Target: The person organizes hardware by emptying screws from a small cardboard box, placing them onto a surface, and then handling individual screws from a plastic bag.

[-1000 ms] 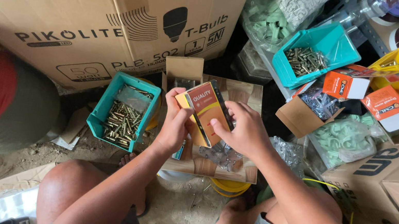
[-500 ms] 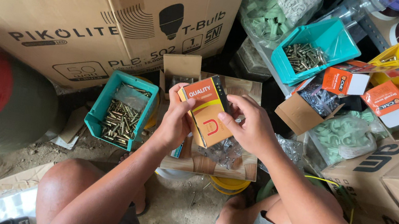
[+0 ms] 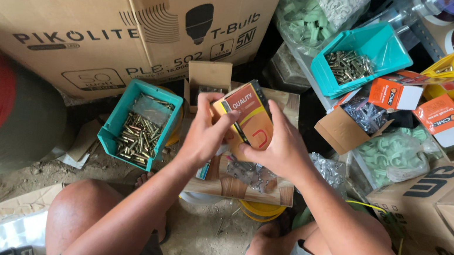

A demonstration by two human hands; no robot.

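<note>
Between both hands, small orange box, left hand and right hand grasping it

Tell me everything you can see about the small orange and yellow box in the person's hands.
The small box looks like printed cardboard, orange with yellow edges and a dark side panel. It is held tilted above a wooden board, over a pile of small metal fasteners. The left hand grips its lower left corner with the thumb across the front; the right hand clasps its right side from behind. Whether its flaps are open cannot be told. A plain open carton sits just behind it.
</note>
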